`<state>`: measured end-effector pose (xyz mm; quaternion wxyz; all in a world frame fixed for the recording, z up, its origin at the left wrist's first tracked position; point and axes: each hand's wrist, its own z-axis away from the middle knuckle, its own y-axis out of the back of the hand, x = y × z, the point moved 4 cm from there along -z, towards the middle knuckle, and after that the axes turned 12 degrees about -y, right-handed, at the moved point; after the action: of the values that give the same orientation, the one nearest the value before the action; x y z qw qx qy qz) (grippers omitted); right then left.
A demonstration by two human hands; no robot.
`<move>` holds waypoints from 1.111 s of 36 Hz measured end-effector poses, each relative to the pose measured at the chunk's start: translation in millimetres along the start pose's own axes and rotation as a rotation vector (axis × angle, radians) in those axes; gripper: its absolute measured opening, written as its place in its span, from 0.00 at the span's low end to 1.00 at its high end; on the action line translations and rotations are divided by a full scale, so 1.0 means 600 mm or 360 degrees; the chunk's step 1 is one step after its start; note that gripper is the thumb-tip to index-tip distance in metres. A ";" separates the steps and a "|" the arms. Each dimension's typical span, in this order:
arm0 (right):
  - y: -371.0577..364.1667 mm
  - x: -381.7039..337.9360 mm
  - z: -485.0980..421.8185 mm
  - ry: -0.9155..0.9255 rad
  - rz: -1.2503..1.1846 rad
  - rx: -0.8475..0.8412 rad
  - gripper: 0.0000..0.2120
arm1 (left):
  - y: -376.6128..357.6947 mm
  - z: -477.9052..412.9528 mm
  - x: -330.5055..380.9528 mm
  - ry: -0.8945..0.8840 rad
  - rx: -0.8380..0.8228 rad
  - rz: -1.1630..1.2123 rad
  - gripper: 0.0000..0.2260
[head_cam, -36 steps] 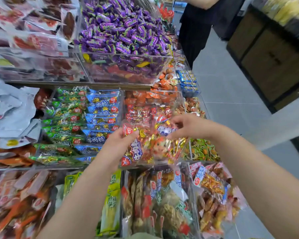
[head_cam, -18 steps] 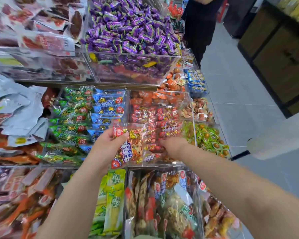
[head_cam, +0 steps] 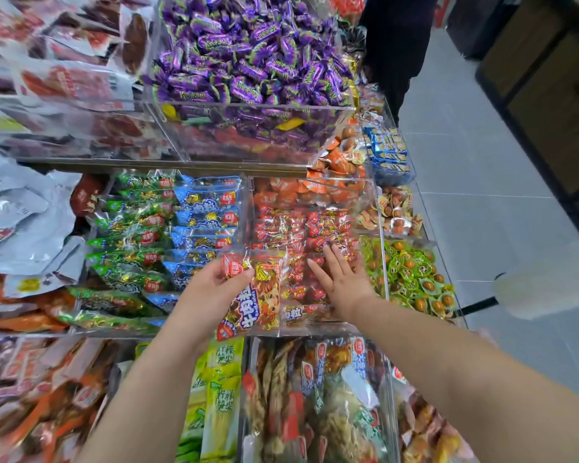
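Red-and-gold crinkly plastic snack packet (head_cam: 253, 295): pinched near its top by the thumb and curled fingers of the left hand (head_cam: 208, 289), over the clear acrylic bin (head_cam: 315, 327). The right hand (head_cam: 343, 279), fingers straight, presses the loose red packets (head_cam: 281, 228) inside. Risk: slick film slips from the one-ended pinch. One second earlier, both hands held packets aloft.

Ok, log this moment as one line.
left hand: holds red snack pack | right hand: open, flat on red packs | place: clear bin
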<state>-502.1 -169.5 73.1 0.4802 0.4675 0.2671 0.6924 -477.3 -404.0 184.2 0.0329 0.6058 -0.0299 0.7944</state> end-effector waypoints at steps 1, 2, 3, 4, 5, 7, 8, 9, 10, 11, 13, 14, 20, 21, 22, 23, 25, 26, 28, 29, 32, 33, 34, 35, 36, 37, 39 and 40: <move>0.000 -0.001 -0.001 -0.0023 -0.0026 0.0009 0.54 | 0.001 -0.001 0.000 0.0002 -0.0002 0.0006 0.03; -0.001 -0.001 -0.002 -0.0043 -0.0051 0.0022 0.53 | 0.001 -0.003 0.000 0.0003 -0.0006 0.0011 0.03; -0.001 -0.001 -0.003 -0.0057 -0.0074 0.0033 0.53 | 0.000 -0.004 0.000 0.0000 -0.0013 0.0015 0.03; -0.001 0.000 -0.003 -0.0065 -0.0095 0.0039 0.52 | 0.000 -0.004 0.001 -0.0007 -0.0023 0.0015 0.03; -0.002 0.000 -0.003 -0.0068 -0.0109 0.0036 0.53 | -0.001 -0.005 0.001 -0.0017 -0.0034 0.0015 0.03; -0.006 0.000 -0.004 -0.0048 -0.0113 0.0020 0.54 | -0.001 -0.006 0.001 -0.0023 -0.0041 0.0022 0.03; -0.009 -0.001 -0.004 -0.0022 -0.0107 0.0006 0.55 | 0.000 -0.006 0.001 -0.0015 -0.0040 0.0032 0.03; -0.013 -0.002 -0.003 0.0013 -0.0098 -0.0018 0.55 | 0.000 -0.006 0.000 -0.0001 -0.0039 0.0052 0.04; -0.017 -0.001 -0.002 0.0051 -0.0093 -0.0050 0.55 | 0.000 -0.006 0.000 0.0018 -0.0037 0.0085 0.04; -0.020 0.000 0.000 0.0086 -0.0096 -0.0083 0.55 | 0.000 -0.006 0.000 0.0040 -0.0035 0.0123 0.04; -0.024 0.001 0.001 0.0105 -0.0094 -0.0103 0.54 | 0.001 -0.006 0.001 0.0073 -0.0028 0.0182 0.04; -0.023 0.001 0.001 0.0082 -0.0073 -0.0081 0.54 | 0.002 -0.007 0.002 0.0083 -0.0025 0.0191 0.04; 0.002 -0.002 -0.007 0.0035 -0.0018 -0.0148 0.53 | 0.009 -0.013 0.007 0.0183 -0.0062 0.0182 0.06; 0.007 0.001 -0.005 0.0081 -0.0044 -0.0218 0.55 | 0.011 -0.013 0.009 0.0206 -0.0072 0.0202 0.07; 0.014 0.005 -0.001 0.0137 -0.0126 -0.0290 0.57 | 0.012 -0.014 0.011 0.0220 -0.0082 0.0237 0.08; 0.024 0.009 0.002 0.0190 -0.0270 -0.0367 0.57 | 0.012 -0.015 0.014 0.0227 -0.0095 0.0277 0.08; 0.054 0.024 0.011 0.0257 -0.0703 -0.0497 0.50 | 0.011 -0.017 0.020 0.0213 -0.0126 0.0311 0.09; 0.074 0.032 0.015 0.0264 -0.0992 -0.0535 0.44 | 0.010 -0.018 0.022 0.0192 -0.0140 0.0302 0.10; 0.119 0.046 0.029 0.0253 -0.1710 -0.0604 0.27 | 0.004 -0.021 0.026 0.0162 -0.0169 0.0267 0.09; 0.140 0.049 0.035 0.0247 -0.2089 -0.0660 0.21 | 0.001 -0.023 0.028 0.0152 -0.0181 0.0247 0.09; 0.165 0.041 0.050 0.0194 -0.2821 -0.0885 0.06 | -0.019 -0.036 0.034 0.0109 -0.0153 0.0261 0.12; 0.168 0.037 0.056 0.0153 -0.2944 -0.0933 0.05 | -0.026 -0.042 0.037 0.0100 -0.0135 0.0247 0.13; 0.170 0.034 0.059 0.0105 -0.3073 -0.0947 0.07 | -0.032 -0.048 0.040 0.0090 -0.0135 0.0200 0.14; 0.172 0.034 0.062 0.0051 -0.3234 -0.0939 0.08 | -0.039 -0.053 0.044 0.0073 -0.0159 0.0128 0.15; 0.173 0.038 0.063 -0.0029 -0.3389 -0.0898 0.09 | -0.045 -0.059 0.048 0.0033 -0.0191 0.0029 0.15; 0.176 0.045 0.059 -0.0114 -0.3511 -0.0829 0.07 | -0.048 -0.067 0.053 -0.0030 -0.0223 -0.0110 0.14; 0.181 0.061 0.050 -0.0177 -0.3536 -0.0617 0.09 | -0.051 -0.082 0.065 -0.0165 -0.0254 -0.0469 0.16; 0.183 0.068 0.044 -0.0126 -0.3428 -0.0503 0.11 | -0.053 -0.088 0.071 -0.0200 -0.0271 -0.0632 0.16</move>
<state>-528.0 -177.4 190.1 0.8979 -0.0569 0.4289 -0.0809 -536.6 -367.0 211.6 0.2377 0.6433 0.0209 0.7275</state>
